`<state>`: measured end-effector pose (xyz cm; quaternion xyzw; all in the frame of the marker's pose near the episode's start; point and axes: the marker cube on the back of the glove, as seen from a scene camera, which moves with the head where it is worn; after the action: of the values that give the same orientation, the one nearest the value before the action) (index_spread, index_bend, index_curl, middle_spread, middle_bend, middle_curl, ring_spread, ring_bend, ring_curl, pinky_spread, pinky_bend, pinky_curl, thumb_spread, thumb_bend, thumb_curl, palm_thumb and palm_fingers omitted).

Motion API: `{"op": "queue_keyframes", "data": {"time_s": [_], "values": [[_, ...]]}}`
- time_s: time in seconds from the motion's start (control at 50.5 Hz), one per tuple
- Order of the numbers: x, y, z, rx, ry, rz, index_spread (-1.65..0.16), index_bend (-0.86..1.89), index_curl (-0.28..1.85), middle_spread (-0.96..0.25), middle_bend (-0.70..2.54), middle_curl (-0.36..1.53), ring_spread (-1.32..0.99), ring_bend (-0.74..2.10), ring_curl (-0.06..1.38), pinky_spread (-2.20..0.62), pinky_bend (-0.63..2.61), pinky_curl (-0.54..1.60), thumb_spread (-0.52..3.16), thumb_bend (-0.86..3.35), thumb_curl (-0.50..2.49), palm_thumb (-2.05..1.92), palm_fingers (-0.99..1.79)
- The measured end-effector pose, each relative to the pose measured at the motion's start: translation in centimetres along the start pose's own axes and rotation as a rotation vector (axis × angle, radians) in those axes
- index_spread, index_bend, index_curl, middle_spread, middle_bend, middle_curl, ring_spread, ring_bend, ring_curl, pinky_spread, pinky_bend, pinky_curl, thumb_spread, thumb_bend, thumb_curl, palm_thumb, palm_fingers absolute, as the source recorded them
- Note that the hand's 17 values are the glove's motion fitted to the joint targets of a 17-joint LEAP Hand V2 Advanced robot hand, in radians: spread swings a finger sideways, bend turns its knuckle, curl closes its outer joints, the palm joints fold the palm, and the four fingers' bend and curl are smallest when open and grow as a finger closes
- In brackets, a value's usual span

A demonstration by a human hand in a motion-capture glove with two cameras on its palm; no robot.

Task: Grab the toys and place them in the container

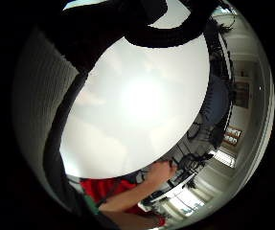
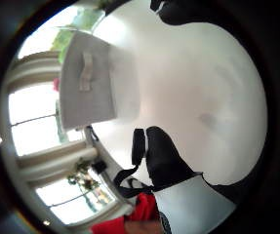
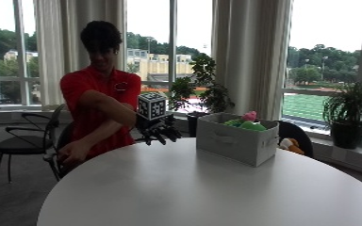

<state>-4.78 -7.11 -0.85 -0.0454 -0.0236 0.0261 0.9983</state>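
The gloved right hand (image 3: pixel 159 129) is held above the near edge of the round white table (image 3: pixel 187 193), its fingers (image 3: pixel 168 134) relaxed and spread, with nothing held in them. The grey fabric container (image 3: pixel 236 140) is set on the table well apart from the hand, and green and pink toys (image 3: pixel 249 123) are seen inside it. Another toy (image 3: pixel 289 145) is seen behind the container, beyond the table edge.

Strong daylight from windows (image 3: pixel 332 52) behind table (image 3: pixel 187 197); person backlit, dim. Tabletop glare washes out palm views; soft focus.
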Motion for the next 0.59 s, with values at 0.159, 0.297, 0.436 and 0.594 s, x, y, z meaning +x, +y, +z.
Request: {"op": "queue_keyframes", "data": {"time_s": [0.159, 0.297, 0.436, 0.594], "values": [[0.2, -0.4, -0.4, 0.015, 0.018, -0.006, -0.43, 0.19, 0.37, -0.09, 0.16, 0.27, -0.02, 0.18, 0.23, 0.11, 0.74, 0.33, 1.20, -0.02, 0.35, 0.06, -0.07], [0.1, -0.3, -0.6, 0.028, 0.030, -0.006, -0.43, 0.18, 0.37, -0.09, 0.16, 0.27, -0.02, 0.18, 0.23, 0.11, 0.74, 0.33, 1.19, -0.02, 0.35, 0.06, -0.07], [0.4, -0.3, -0.8, 0.017, 0.015, -0.010, -0.43, 0.19, 0.38, -0.09, 0.16, 0.28, -0.02, 0.18, 0.23, 0.11, 0.73, 0.33, 1.19, -0.02, 0.35, 0.05, -0.07], [-0.5, 1.3, 0.0, 0.018, -0.006, -0.012, -0.43, 0.19, 0.38, -0.09, 0.16, 0.28, -0.02, 0.18, 0.23, 0.11, 0.73, 0.33, 1.19, -0.02, 0.35, 0.05, -0.07]]}}
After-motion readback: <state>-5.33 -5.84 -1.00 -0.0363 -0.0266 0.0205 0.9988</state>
